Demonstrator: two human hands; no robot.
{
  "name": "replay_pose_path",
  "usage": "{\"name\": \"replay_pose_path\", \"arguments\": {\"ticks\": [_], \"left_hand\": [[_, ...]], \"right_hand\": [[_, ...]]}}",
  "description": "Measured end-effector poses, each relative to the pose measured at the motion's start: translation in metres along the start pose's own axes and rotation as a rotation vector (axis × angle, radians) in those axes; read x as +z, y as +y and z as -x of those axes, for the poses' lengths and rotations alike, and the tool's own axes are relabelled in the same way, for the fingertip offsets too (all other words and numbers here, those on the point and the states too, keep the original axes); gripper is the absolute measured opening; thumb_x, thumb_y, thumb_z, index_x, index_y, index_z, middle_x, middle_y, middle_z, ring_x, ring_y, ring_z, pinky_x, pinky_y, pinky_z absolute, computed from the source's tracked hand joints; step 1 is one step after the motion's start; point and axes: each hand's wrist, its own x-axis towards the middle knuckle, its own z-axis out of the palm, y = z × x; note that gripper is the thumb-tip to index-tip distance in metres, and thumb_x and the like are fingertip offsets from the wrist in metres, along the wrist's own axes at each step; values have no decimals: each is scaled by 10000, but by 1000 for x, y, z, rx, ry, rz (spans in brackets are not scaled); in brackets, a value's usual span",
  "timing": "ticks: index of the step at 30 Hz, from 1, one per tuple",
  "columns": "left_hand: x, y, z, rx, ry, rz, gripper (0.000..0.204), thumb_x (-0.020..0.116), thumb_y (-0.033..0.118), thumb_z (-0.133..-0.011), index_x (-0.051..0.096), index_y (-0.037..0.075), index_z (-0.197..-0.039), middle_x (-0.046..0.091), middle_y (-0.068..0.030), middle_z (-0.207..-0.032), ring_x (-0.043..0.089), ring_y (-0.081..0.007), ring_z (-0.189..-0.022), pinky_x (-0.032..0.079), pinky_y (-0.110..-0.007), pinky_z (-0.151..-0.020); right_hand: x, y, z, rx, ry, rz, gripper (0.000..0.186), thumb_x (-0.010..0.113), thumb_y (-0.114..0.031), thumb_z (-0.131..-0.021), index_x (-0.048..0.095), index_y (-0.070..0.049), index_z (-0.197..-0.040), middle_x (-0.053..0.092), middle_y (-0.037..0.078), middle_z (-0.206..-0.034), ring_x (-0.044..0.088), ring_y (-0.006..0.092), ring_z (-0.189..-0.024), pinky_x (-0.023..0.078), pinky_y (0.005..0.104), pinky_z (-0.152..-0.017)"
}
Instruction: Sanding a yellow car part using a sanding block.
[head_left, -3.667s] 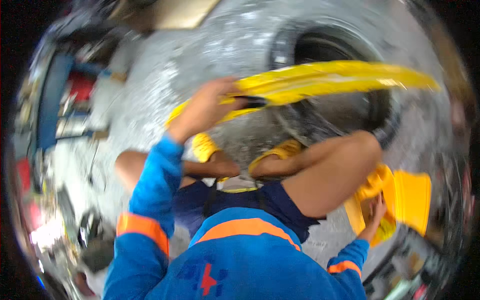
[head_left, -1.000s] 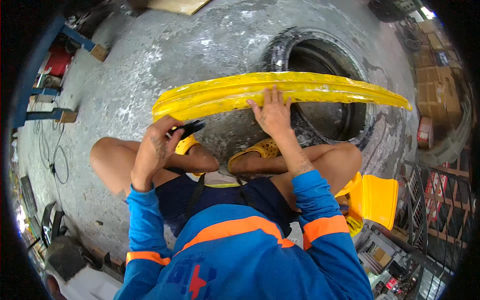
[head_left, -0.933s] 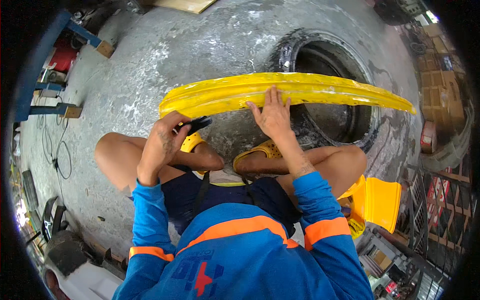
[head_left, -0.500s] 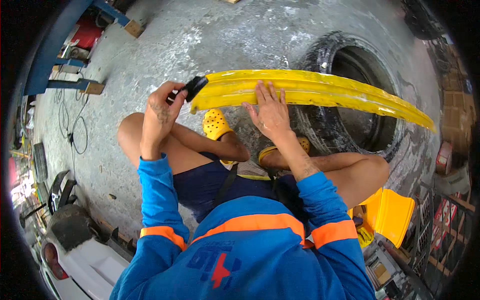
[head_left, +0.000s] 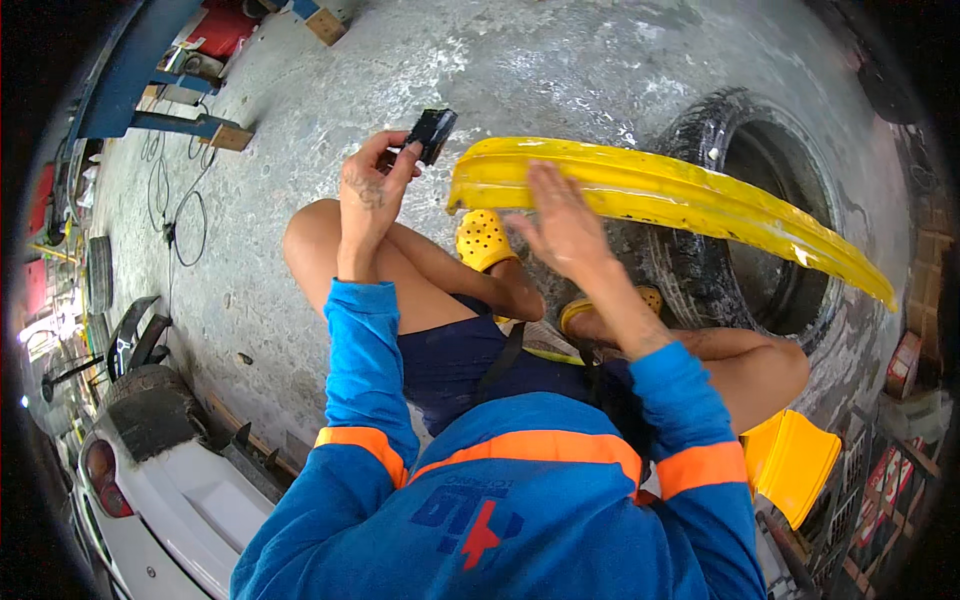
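While the left hand [head_left: 372, 185] is pinching a black block [head_left: 432, 135] between thumb and fingers, the right hand [head_left: 570, 225] is spreading itself flat over the yellow strip [head_left: 690, 200], thumb standing apart, fingers blurring a little, gripping nothing. Whether that palm is pressing down or only skimming, the blur is not letting us tell!

Now the strip: it is stretching out in front of the legs, its left end sitting just beside the block, a clear gap showing between them, and its right part crossing over the tyre [head_left: 700, 125], the far tip sloping towards the person. Down below, a yellow clog [head_left: 482, 238] is peeking out close under that left end.

Out on the right, a yellow stool-like thing [head_left: 795, 465] is lying by the knee, partly hiding behind the sleeve [head_left: 700, 425]. Over on the left, a black cable [head_left: 190, 215] is looping across the concrete floor [head_left: 300, 100], and a white car panel [head_left: 185, 500] with a red lamp [head_left: 104, 475] is filling the lower corner.
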Motion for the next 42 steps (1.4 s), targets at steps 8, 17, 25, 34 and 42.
{"name": "replay_pose_path", "arguments": {"ticks": [8, 17, 25, 34, 42], "left_hand": [[3, 3, -2, -32, -15, -12, 234, 717, 188, -967, 738, 3, -1110, 732, -67, -770, 686, -105, -715, 538, -254, -678], [1, -11, 1, -4, -10, 52, 230, 717, 172, -945, 727, -10, -1086, 721, -90, -736, 679, -124, -675, 513, -282, -632], [23, 16, 12, -73, -145, 36, 242, 718, 185, -970, 727, 3, -1130, 732, -45, -860, 668, -97, -788, 535, -267, -708], [150, 60, 87, -32, -557, 352, 220, 738, 199, -963, 718, 33, -1104, 698, -7, -880, 609, -83, -766, 508, -274, -704], [156, 44, 99, -121, -629, 566, 309, 749, 245, -963, 703, 5, -1153, 716, -37, -957, 635, -90, -875, 525, -290, -786]], "right_hand": [[16, -32, -29, -176, -99, -2, 791, 507, -519, -1035, 380, 87, -1526, 342, 232, -1634, 285, 349, -1543, 201, 477, -1276], [-8, 29, 12, -48, -32, 115, 784, 510, -528, -1036, 407, 92, -1506, 384, 260, -1602, 338, 368, -1516, 259, 486, -1254], [-111, 55, 70, 260, 168, -41, 558, 669, -361, -1000, 611, 86, -1329, 637, 326, -1304, 626, 444, -1223, 440, 471, -1116], [-78, 30, 82, 608, 406, -1189, 295, 723, -147, -987, 707, 53, -1204, 732, 73, -1065, 694, 133, -953, 565, 277, -868], [-63, 37, 95, 560, 336, -1330, 169, 704, -133, -998, 713, 24, -1058, 727, 69, -979, 710, 140, -874, 598, 285, -800]]}}
